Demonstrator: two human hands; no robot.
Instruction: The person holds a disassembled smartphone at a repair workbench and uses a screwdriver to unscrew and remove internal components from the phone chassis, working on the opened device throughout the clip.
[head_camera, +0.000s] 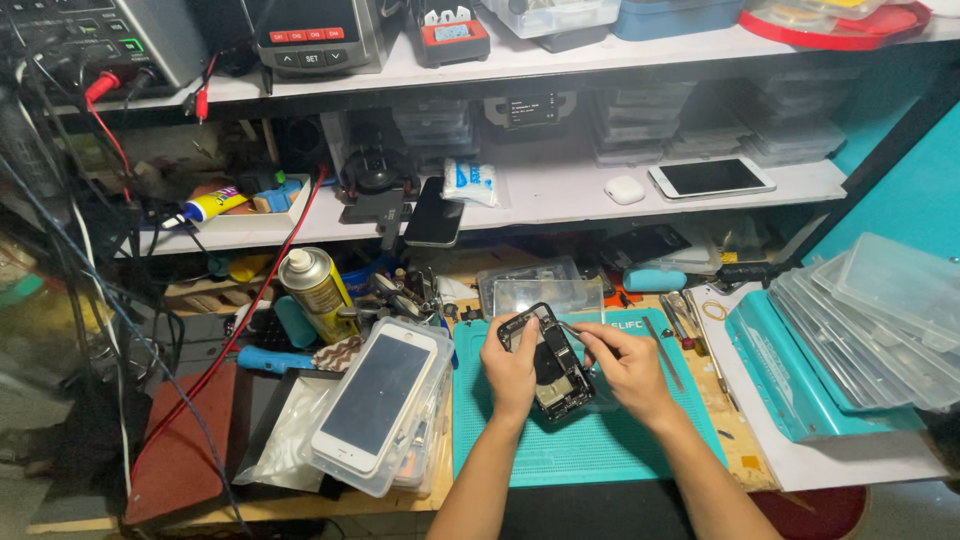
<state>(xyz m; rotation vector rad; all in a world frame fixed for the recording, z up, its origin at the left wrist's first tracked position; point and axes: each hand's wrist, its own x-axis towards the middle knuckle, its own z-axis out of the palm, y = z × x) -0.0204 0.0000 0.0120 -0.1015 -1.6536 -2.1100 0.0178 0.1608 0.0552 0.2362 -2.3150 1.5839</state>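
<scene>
An opened smartphone body (552, 368) with its dark insides showing lies on a teal work mat (590, 450). My left hand (510, 370) grips its left edge and steadies it. My right hand (625, 365) holds thin metal tweezers (575, 330) whose tip reaches into the upper part of the phone. Both forearms come in from the bottom of the view.
Left of the mat a white phone screen (375, 400) rests on a clear plastic box, beside a spray can (315, 290). Clear lidded boxes (880, 320) sit on a teal case at the right. A white phone (710, 177) and earbud case (624, 189) lie on the shelf.
</scene>
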